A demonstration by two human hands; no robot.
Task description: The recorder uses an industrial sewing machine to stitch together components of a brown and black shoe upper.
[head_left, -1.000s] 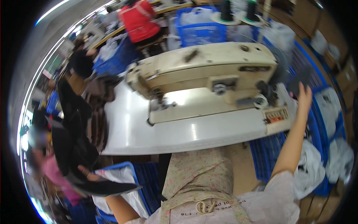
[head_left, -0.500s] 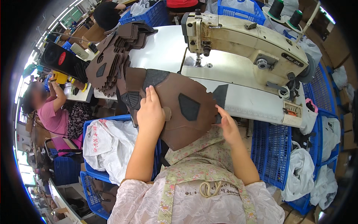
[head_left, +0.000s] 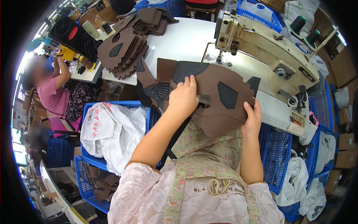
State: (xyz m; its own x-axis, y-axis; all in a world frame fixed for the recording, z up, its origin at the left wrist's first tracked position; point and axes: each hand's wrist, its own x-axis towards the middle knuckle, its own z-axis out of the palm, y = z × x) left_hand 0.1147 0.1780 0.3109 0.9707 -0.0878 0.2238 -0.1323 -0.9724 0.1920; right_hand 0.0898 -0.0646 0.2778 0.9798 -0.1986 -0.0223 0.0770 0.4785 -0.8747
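A flat brown leather-like panel point(head_left: 210, 82) with notched edges lies partly on the sewing machine's white table and overhangs its near edge. Black patches and a dark hole mark its face, and a ribbed black piece point(head_left: 163, 90) joins its left end. My left hand point(head_left: 184, 96) rests on the panel beside the hole, fingers extended along the upper black patch. At the right edge, my right hand point(head_left: 252, 117) pinches the panel, thumb on top. Beyond it stands the sewing machine point(head_left: 261, 41), its needle area point(head_left: 220, 58) apart from the panel.
Similar brown panels point(head_left: 123, 52) are stacked at the table's far left. A blue crate point(head_left: 87, 149) with a white sack point(head_left: 112, 130) stands left of my lap. More blue crates point(head_left: 278, 160) and white bags point(head_left: 294, 179) line the right. A co-worker in pink point(head_left: 54, 89) sits left.
The panel has shifted right in view with both hands, and its left end now shows more fully. The table and machine also appear farther right and tilted, as the view has turned.
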